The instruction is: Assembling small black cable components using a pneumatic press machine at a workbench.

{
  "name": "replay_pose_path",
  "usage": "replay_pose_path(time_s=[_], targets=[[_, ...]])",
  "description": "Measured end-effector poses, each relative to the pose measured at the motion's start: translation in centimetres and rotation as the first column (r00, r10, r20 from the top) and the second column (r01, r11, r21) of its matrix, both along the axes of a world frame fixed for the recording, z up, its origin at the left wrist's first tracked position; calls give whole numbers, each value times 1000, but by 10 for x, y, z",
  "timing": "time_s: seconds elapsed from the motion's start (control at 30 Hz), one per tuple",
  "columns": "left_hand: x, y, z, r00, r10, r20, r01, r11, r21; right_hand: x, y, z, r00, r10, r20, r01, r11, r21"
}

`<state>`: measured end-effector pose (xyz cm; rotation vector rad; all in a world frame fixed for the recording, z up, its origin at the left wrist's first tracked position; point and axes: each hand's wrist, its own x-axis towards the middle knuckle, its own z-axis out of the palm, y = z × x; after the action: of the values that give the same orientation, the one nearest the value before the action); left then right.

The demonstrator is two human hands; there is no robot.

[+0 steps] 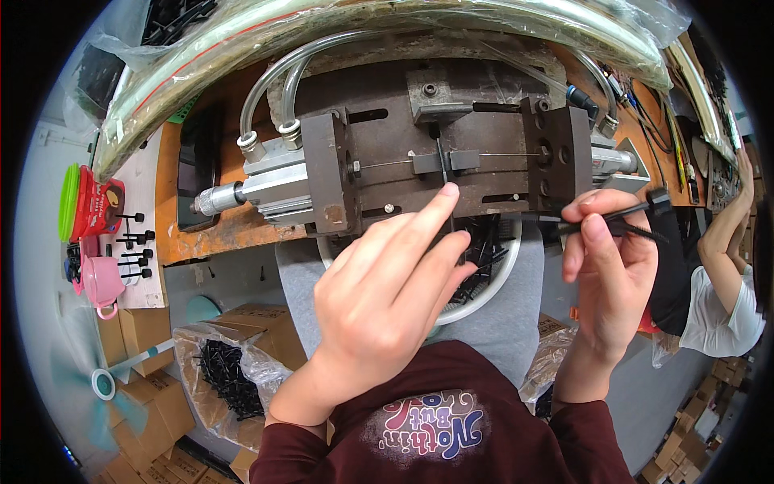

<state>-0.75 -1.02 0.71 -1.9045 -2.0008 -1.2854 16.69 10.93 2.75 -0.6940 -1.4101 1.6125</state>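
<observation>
My left hand (pixel 379 290) reaches over the metal fixture (pixel 387 181) with its fingers stretched out. Its index fingertip is at the lower end of a thin black stemmed piece (pixel 442 157), which lies between two small grey jaws (pixel 463 160). Off to the right, my right hand (pixel 614 274) is closed around a few long black stemmed pieces (pixel 629 216) with knob-like heads, pinched between thumb and fingers. Below the fixture, a white basket (pixel 506 278) on my lap holds many more black pieces, partly hidden by my left hand.
Air cylinders (pixel 274 181) with clear hoses (pixel 266 89) flank the fixture. A pink cup (pixel 103 282) and more black pieces stand at left, above a fan (pixel 103 384). Lower left is a plastic-lined box (pixel 226 375) of black pieces. Another person (pixel 721 306) is at right.
</observation>
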Motion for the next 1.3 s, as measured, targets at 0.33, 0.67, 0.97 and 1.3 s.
replay_pose_path(time_s=[0.33, 0.67, 0.97, 1.3], targets=[[-3, 15, -11, 988, 63, -144, -76, 993, -85, 7, -10, -6, 904, -375, 204, 97, 646, 757], [5, -6, 16, 841, -309, 444, 310, 948, 74, -7, -7, -9, 874, -444, 197, -222, -4, 975], [2, -4, -2, 991, -30, 129, 28, 999, 20, -11, 5, -20, 899, -420, 126, 95, 466, 880], [-4, 15, -12, 984, 51, -168, -63, 996, -63, 1, 2, -7, 996, -11, -90, 13, 1000, 21]])
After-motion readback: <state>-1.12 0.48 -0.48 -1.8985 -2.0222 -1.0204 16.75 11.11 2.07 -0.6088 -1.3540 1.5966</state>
